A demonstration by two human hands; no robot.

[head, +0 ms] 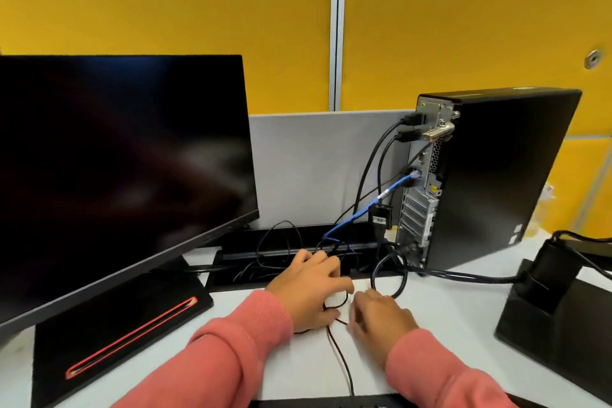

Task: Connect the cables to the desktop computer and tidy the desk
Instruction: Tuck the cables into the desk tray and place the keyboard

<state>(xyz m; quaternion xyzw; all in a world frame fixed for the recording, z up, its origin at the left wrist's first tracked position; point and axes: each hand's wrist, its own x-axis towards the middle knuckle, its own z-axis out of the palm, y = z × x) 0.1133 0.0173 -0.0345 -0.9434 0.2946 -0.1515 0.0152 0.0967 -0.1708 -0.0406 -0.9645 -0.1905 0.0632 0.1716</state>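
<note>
Cables [377, 156] already ran into the desktop computer [496, 175] at far right. Near it, the left hand [311, 288] and right hand [381, 315] gathered a loose thin cable [341, 361], apparently pinching it; tidying remained.
</note>
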